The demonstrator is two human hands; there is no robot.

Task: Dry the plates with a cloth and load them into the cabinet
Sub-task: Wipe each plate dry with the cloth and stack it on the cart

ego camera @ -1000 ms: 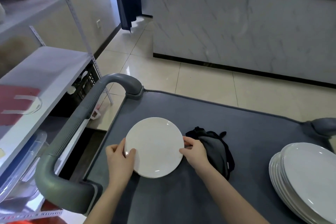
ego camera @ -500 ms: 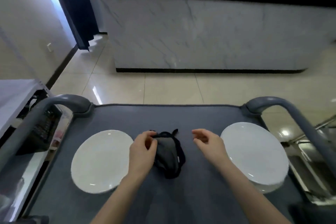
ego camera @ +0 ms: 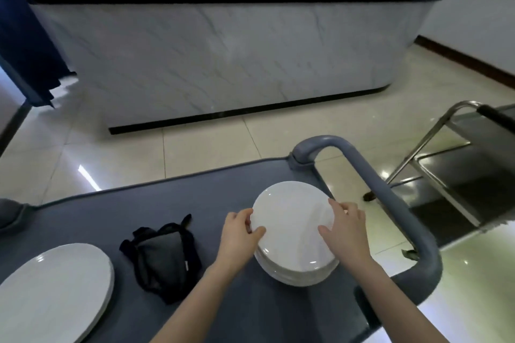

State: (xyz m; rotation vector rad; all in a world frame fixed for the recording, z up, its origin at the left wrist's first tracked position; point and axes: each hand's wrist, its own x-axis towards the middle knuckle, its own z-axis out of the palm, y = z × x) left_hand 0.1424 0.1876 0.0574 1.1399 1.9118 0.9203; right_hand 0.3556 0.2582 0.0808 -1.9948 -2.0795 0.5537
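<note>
**Taking the top plate off the stack**

Gripping the top plate [ego camera: 292, 220] from both sides. Left hand [ego camera: 239, 235] at nine o'clock of the rim, thumb curled over the face, fingers tucked under the edge. Right hand [ego camera: 347, 234] at three o'clock, thumb on the face, fingers bent round the rim. Opposed like that probably to lift it level, clear of the stack [ego camera: 301, 273] beneath.

Stack parked at three o'clock on the cart [ego camera: 217, 198], just beside the handle [ego camera: 390, 203]. Cloth [ego camera: 164, 259] bunched at nine o'clock of the stack, near enough for drying. Other plates [ego camera: 55, 284] at eight o'clock, well apart, likely kept separate. No cabinet in view.
</note>
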